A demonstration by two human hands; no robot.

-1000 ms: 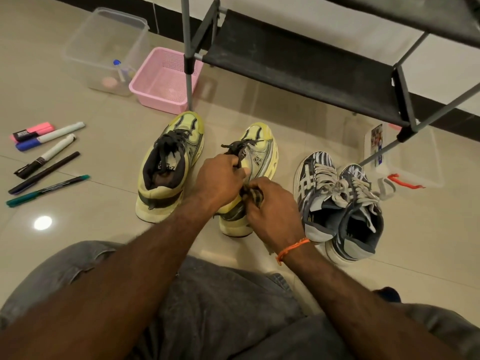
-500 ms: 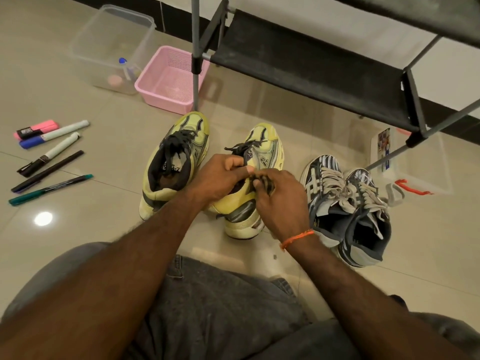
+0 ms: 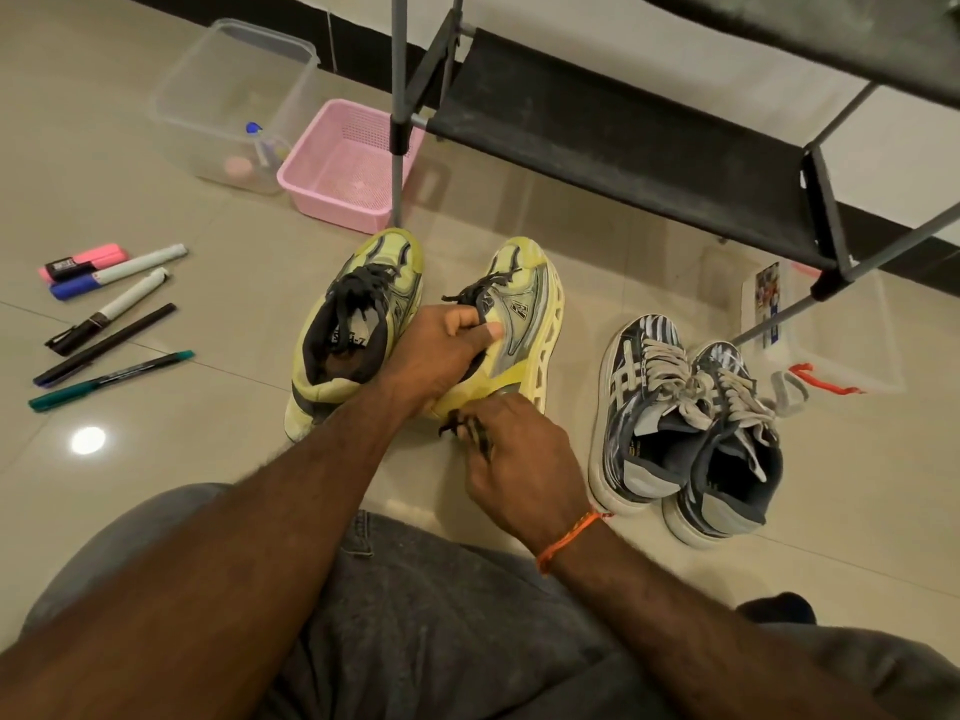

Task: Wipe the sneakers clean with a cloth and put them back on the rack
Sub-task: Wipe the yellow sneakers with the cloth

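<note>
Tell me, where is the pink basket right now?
In the head view, the pink basket sits on the floor at upper left, between the clear plastic tub and the rack's front leg, beyond the yellow sneakers.

Glossy beige floor tiles (image 3: pixel 156 449), smooth, mirroring a ceiling light. Matt black fabric rack shelf (image 3: pixel 623 142), dusty-looking, slung on grey metal tubes (image 3: pixel 397 85) with black plastic joints. Pink perforated plastic basket (image 3: pixel 348 163) beside a clear, smooth plastic tub (image 3: pixel 208 70). Yellow mesh-and-synthetic sneaker (image 3: pixel 524 314) with a moulded, rubbery sole and black woven laces (image 3: pixel 467 428). Navy-and-white striped sneakers (image 3: pixel 639 407), cloth-like uppers, flat pale laces. Plastic-barrelled marker pens (image 3: pixel 109 314), faintly shiny. Faded grey denim trousers (image 3: pixel 441 615), coarse in weave. Orange thread wristband (image 3: pixel 566 537).
</note>
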